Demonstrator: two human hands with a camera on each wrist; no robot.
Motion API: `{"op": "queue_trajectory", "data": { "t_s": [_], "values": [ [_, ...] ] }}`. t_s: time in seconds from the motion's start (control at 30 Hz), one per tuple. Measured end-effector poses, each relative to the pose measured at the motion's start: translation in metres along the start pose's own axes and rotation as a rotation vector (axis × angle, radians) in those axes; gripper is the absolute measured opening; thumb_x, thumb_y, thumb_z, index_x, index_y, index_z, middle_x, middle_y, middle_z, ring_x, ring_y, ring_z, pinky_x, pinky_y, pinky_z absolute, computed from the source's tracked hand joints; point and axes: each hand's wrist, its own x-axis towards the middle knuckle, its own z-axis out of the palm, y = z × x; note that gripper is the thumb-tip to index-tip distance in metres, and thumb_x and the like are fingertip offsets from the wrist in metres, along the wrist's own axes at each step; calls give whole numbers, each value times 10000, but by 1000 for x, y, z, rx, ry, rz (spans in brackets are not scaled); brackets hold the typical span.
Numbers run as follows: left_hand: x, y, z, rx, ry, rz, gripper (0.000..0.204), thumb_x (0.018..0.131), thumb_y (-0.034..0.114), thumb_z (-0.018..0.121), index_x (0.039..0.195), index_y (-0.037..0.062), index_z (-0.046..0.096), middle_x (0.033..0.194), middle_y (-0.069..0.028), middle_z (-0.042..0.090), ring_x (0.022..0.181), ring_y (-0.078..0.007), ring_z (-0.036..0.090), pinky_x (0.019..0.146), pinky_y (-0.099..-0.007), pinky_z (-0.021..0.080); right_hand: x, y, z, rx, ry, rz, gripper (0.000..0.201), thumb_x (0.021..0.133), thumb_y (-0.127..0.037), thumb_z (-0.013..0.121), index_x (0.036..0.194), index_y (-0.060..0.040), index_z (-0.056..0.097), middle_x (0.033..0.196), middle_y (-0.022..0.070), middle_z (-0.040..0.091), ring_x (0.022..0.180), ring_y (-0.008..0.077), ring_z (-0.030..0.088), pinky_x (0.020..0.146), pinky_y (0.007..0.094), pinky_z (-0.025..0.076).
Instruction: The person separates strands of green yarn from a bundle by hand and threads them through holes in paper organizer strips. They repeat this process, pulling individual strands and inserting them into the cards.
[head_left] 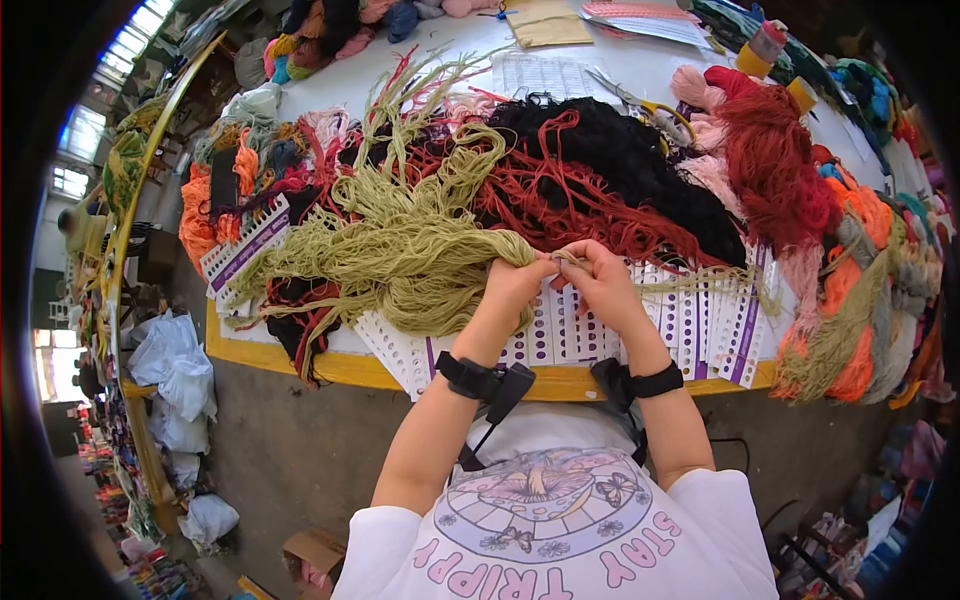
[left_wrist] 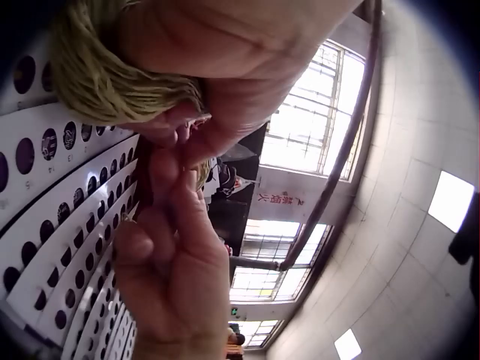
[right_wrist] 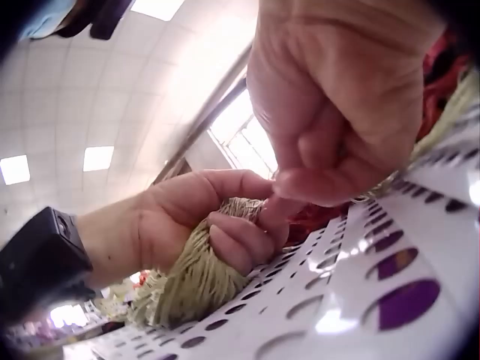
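The person is separating a few strands from the olive-green yarn bundle (head_left: 400,250), which is lying across the middle of the table (head_left: 300,355) in the centre of the head view. The left hand (head_left: 515,285) is closing its fingers round the gathered end of that bundle, and the right wrist view is showing the thick skein bulging out below its curled fingers. The right hand (head_left: 600,280) is pinching a thin bit of the same yarn between thumb and fingertips, just beside the left hand, over the white punched cards (head_left: 650,330) with rows of holes and purple stripes.

Judging from this, the step in hand is drawing out a small tuft, and the next move is likely calling for a steady pull with the right hand while the left is clamping the bundle.

The yarn is looking soft, loosely twisted and tangled, fanning out toward the upper left among red yarn (head_left: 770,170) and black yarn (head_left: 620,150).
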Motion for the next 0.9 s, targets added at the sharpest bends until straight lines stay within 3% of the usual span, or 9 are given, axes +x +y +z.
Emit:
{"op": "queue_trajectory", "data": {
  "t_s": [0.07,0.17,0.4,0.5,0.57,0.6,0.67,0.77,0.9],
  "values": [
    [-7,-4,7,241,167,152,77,799,102,554,856,62,588,645,-11,523,547,-81,484,464,-227,432,-4,-9,7,-454,168,-95,151,794,-166,574,842,-24,583,680,124,614,643,206,616,565,326,457],
    [6,-32,10,432,303,384,105,791,112,568,845,22,577,639,-3,511,551,-80,481,487,-241,430,5,9,-2,-386,294,-142,146,781,-151,564,804,-10,592,637,126,598,600,213,602,561,322,443],
    [13,-16,14,794,369,307,144,744,125,602,766,-15,580,650,-109,585,592,-171,562,557,-315,449,6,10,-2,-391,305,-122,154,756,-160,576,799,-16,612,660,121,608,586,223,594,561,310,446],
    [5,-14,8,610,349,352,145,755,127,602,748,-14,568,602,-68,558,532,-147,534,498,-291,427,6,11,0,-432,349,-96,150,734,-153,586,782,-14,613,673,127,608,607,245,596,570,319,450],
    [3,-2,2,277,205,77,130,773,120,593,742,-1,559,582,-38,532,488,-120,497,452,-267,397,6,12,2,-483,386,-152,145,718,-146,592,775,-15,614,683,130,606,623,261,595,576,328,452],
    [2,4,1,109,134,-57,125,782,117,588,739,5,554,572,-22,520,465,-107,479,429,-255,381,7,13,3,-526,392,-194,137,719,-134,599,781,-13,614,671,107,600,606,222,585,564,307,445],
    [3,8,0,73,22,-57,104,799,107,574,746,20,549,564,-2,499,442,-81,449,400,-233,349,10,13,5,-608,403,-278,124,721,-110,614,795,-10,615,646,63,589,571,145,564,540,265,431],
    [3,10,1,-4,-20,-82,100,804,97,568,736,27,547,564,-3,502,424,-73,445,380,-225,348,10,12,2,-627,354,-340,129,706,-89,618,813,-17,625,693,75,590,615,188,579,564,278,439],
    [10,-1,1,-50,12,-72,108,790,100,571,717,24,547,572,-17,517,417,-91,460,372,-237,371,9,10,-4,-539,244,-307,136,703,-84,631,821,-16,635,731,83,586,645,178,576,584,275,438]
  ]
}}
